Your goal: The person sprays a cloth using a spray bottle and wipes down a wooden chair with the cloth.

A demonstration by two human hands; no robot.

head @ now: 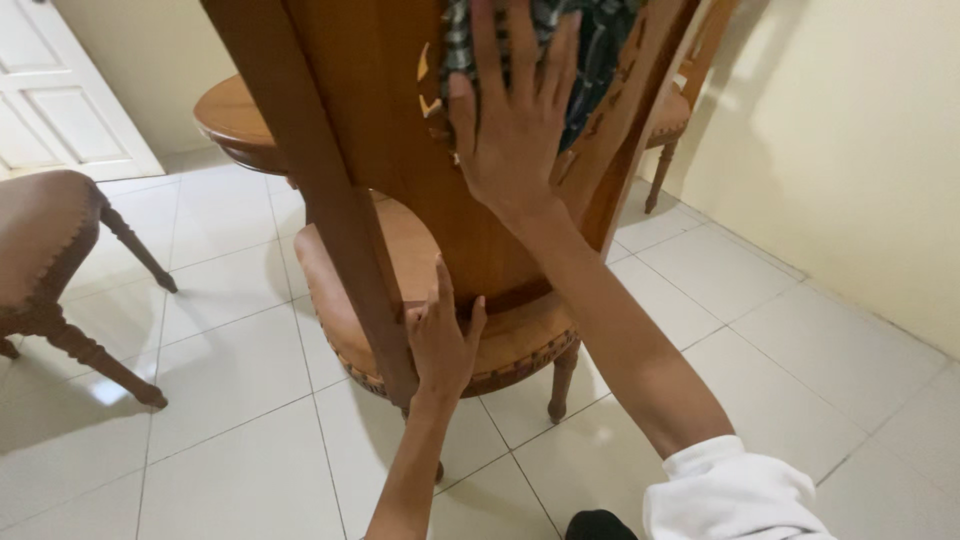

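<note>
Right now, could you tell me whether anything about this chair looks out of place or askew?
Nothing looks damaged. One oddity: a dark checked cloth lies pressed against the wooden chair back under the right hand.

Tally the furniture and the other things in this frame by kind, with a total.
Wooden chairs: 3 (the chair being handled, one at left, one at the far wall)
Wooden table: 1
Checked cloth: 1, under the right hand
White door: 1
Total: 6
The left hand touches the seat.
</note>
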